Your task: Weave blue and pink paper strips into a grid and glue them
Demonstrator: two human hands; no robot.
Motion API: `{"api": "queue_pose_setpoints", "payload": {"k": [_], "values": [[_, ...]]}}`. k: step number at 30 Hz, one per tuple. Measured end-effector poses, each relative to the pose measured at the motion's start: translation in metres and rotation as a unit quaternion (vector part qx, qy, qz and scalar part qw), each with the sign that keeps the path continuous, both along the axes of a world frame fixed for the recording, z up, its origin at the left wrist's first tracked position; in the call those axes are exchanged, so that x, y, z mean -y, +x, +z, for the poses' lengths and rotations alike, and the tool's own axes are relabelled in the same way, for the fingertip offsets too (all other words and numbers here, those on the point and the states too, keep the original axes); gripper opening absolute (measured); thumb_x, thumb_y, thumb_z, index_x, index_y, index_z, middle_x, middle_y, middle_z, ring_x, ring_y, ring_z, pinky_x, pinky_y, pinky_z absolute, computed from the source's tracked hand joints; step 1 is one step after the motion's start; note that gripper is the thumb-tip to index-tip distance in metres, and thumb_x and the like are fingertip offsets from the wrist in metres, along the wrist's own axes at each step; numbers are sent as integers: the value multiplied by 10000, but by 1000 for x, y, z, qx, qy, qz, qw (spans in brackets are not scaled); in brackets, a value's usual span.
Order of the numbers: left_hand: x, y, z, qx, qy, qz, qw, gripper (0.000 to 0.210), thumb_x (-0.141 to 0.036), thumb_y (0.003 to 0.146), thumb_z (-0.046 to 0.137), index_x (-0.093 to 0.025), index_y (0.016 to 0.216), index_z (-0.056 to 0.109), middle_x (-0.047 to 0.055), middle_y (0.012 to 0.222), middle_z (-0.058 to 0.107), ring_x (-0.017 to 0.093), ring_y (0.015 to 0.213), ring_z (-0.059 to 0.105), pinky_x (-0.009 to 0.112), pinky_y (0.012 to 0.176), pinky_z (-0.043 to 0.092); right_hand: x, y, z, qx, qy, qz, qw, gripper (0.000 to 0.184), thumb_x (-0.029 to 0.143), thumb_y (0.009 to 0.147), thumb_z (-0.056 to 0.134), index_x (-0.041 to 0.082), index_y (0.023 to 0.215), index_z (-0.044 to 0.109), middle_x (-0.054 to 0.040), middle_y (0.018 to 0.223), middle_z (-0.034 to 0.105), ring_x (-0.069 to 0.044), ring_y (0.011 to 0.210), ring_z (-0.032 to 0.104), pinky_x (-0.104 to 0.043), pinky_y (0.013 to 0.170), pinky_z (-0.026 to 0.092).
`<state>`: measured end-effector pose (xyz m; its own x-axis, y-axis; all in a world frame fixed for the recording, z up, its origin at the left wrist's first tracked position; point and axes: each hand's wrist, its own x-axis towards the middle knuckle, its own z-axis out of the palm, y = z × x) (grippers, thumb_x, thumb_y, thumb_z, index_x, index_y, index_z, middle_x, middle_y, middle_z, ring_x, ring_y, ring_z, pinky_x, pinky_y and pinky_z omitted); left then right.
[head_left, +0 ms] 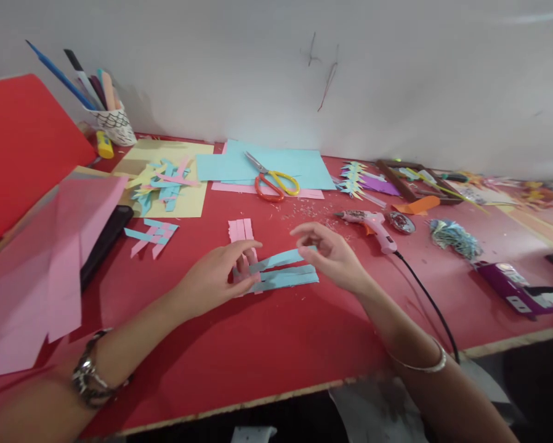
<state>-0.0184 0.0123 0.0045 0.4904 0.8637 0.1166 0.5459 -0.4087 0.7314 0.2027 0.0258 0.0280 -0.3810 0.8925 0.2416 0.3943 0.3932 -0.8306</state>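
Observation:
Pink paper strips (240, 229) lie side by side on the red table, crossed by light blue paper strips (289, 280) that run out to the right. My left hand (218, 271) is over the crossing, its curled fingers apart and covering part of the pink strips; whether the fingertips press on them is hard to see. Above the free ends of the blue strips, my right hand (334, 255) is held with thumb and fingers spread. Its thumb overlaps the end of the upper blue strip, which bows slightly upward. Neither hand grips anything.
Scissors (271, 178) lie on blue sheets (308, 161) at the back. A pink glue gun (371, 226) with a black cord lies right of my hands. Left are a small woven piece (155, 235), loose strips (165, 181), pink sheets (66, 264) and a pen cup (118, 126).

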Motion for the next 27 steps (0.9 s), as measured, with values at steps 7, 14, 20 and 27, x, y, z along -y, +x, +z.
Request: {"api": "queue_pose_setpoints", "payload": {"k": [7, 14, 20, 27], "values": [[-8, -7, -2, -129, 39, 12, 991, 303, -359, 799, 507, -205, 1060, 485, 45, 944, 581, 203, 838, 559, 300, 677, 429, -12, 20, 5, 110, 0, -6, 994, 99, 227, 749, 511, 196, 833, 555, 14, 664, 535, -108, 606, 494, -243, 589, 412], [-8, -6, -3, -138, 43, -13, 989, 243, -309, 809, 515, -194, 1023, 514, 53, 973, 579, 199, 877, 550, 298, 719, 428, -9, 24, 6, 231, 82, 15, 969, 195, 308, 783, 534, 203, 940, 582, -51, 874, 550, -169, 827, 520, -324, 772, 414], [-10, -6, -5, -134, 54, -17, 989, 267, -334, 808, 521, -187, 1031, 513, 63, 996, 576, 208, 896, 547, 313, 745, 429, -6, 11, -2, 356, 105, 65, 926, 239, 317, 757, 597, 210, 971, 615, -94, 1067, 491, -232, 997, 446, -413, 862, 316], [-9, -6, -2, -117, 48, -20, 992, 205, -281, 792, 529, -200, 980, 515, 38, 935, 580, 183, 836, 554, 292, 705, 431, -2, 0, -2, 357, 130, 47, 924, 69, 221, 793, 539, 208, 818, 602, -75, 1066, 499, -210, 969, 446, -364, 792, 276]]}}
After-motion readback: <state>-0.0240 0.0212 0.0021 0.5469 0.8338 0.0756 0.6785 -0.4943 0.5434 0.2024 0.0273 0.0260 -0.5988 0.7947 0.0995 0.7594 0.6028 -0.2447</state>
